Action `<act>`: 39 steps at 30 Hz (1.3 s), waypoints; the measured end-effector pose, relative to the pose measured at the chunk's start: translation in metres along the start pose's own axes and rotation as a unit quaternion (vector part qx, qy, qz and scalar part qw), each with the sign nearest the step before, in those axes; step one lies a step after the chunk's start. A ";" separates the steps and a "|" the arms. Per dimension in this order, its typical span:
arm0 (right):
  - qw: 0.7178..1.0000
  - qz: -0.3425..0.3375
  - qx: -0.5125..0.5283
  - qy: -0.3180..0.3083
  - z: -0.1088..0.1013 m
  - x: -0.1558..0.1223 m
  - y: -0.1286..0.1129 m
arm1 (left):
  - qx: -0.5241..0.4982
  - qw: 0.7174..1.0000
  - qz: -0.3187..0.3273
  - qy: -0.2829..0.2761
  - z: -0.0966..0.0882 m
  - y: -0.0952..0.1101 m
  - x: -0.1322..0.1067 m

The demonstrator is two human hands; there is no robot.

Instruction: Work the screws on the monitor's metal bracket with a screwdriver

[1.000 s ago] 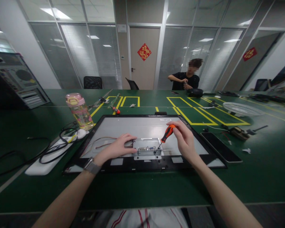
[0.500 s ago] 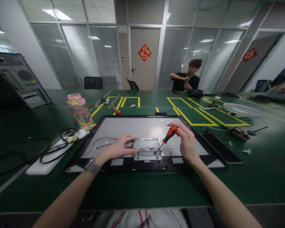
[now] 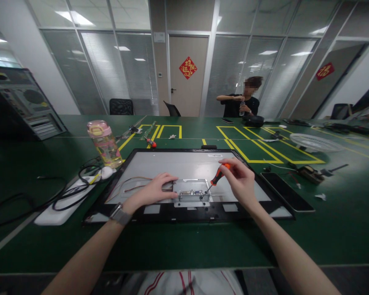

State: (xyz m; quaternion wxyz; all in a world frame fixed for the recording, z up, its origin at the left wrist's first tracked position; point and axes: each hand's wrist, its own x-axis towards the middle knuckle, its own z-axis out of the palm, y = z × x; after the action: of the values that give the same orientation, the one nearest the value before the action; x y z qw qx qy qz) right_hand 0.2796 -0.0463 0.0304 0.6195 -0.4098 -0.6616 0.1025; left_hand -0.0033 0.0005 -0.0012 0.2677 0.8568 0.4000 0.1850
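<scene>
Your right hand (image 3: 241, 180) pinches the screwdriver (image 3: 218, 177) by its handle, its shaft slanting down to the right part of the metal bracket (image 3: 190, 185), apparently for an angled reach. Your left hand (image 3: 156, 189), thumb and fingers apart, touches the bracket's left side, seemingly steadying it on the near half of the flat panel (image 3: 172, 164).
</scene>
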 end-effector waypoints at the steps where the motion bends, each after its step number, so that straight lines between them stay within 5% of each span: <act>1: 1.000 -0.003 0.004 -0.008 0.000 0.000 -0.001 | 0.000 1.000 -0.001 -0.001 0.000 0.000 0.000; 17: 0.997 0.002 0.063 0.034 0.003 0.002 0.005 | 0.004 1.000 0.009 0.003 0.002 -0.005 0.001; 23: 0.995 0.057 0.087 0.003 0.003 0.001 -0.004 | 0.005 1.000 0.006 0.004 0.002 -0.004 0.000; 39: 0.992 0.043 0.111 -0.038 0.003 -0.001 -0.002 | 0.010 1.000 0.005 -0.001 0.001 0.000 0.000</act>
State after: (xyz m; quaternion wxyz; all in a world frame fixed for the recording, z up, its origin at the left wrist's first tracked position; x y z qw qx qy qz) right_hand 0.2757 -0.0471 0.0308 0.6307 -0.3623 -0.6510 0.2171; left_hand -0.0032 0.0000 -0.0019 0.2579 0.8618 0.3971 0.1818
